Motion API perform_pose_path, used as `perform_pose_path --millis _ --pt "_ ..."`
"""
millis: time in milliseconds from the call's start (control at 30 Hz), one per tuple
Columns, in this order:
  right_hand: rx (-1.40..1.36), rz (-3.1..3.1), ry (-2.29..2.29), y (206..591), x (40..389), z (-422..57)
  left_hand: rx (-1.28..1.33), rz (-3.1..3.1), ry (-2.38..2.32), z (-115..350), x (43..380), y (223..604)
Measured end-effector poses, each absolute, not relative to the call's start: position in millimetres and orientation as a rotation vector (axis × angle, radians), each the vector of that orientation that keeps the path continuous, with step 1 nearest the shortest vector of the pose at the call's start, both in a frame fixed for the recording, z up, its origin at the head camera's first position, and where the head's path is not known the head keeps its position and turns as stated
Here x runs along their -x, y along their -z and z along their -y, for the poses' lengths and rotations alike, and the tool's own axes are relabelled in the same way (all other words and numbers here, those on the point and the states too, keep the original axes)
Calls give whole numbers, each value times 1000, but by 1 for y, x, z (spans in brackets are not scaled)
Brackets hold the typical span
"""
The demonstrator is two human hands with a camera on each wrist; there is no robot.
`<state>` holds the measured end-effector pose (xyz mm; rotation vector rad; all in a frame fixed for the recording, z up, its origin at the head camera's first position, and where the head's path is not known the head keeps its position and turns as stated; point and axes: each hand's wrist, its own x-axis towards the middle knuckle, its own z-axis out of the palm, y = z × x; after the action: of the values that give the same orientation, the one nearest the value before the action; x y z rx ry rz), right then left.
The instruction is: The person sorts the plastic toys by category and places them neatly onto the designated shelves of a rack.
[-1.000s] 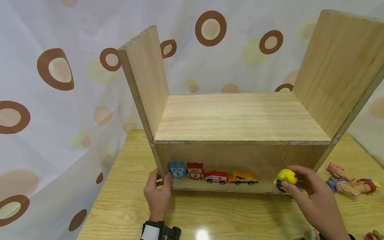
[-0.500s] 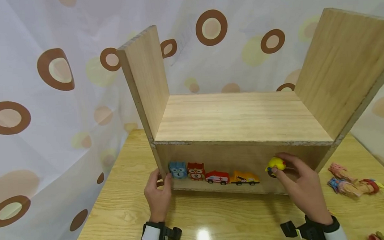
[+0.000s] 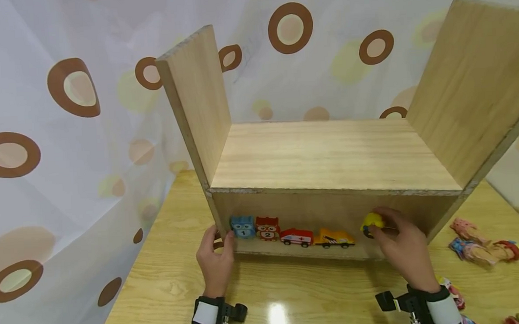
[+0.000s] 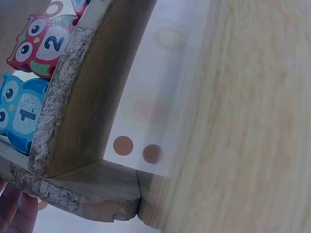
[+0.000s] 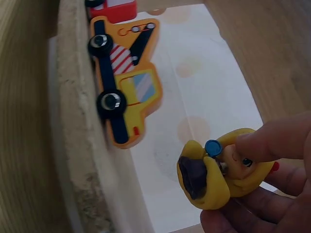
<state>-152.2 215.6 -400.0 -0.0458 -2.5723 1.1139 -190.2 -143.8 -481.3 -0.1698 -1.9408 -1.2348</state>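
Note:
My right hand [image 3: 407, 247] holds a small toy figure in a yellow hooded suit [image 5: 204, 182] between thumb and fingers. It is inside the lower compartment of a wooden shelf [image 3: 329, 153], just right of an orange toy tow truck [image 3: 335, 238]. In the right wrist view the figure is tilted, its dark base towards the truck. My left hand [image 3: 216, 264] grips the shelf's left side panel, thumb at the front edge. Left of the truck, in a row, stand a red toy ambulance [image 3: 296, 237], a red owl block [image 3: 267, 228] marked 2 and a blue owl block [image 3: 243, 227] marked 1.
Several doll-like toy figures [image 3: 484, 250] lie on the wooden table [image 3: 160, 284] right of the shelf. More toys lie near my right wrist. Two tall side panels [image 3: 480, 87] rise above the upper board. A patterned sheet [image 3: 326, 95] hangs behind.
My right hand has carried the yellow figure left and into the lower compartment from the shelf's right front. The left hand keeps its grip on the panel. The head view has shifted slightly.

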Motion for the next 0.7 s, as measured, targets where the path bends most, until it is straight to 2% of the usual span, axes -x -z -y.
perform_pose_path --millis 700 --pt "-10 2646 -1036 425 156 -210 162 1942 1258 143 189 479"
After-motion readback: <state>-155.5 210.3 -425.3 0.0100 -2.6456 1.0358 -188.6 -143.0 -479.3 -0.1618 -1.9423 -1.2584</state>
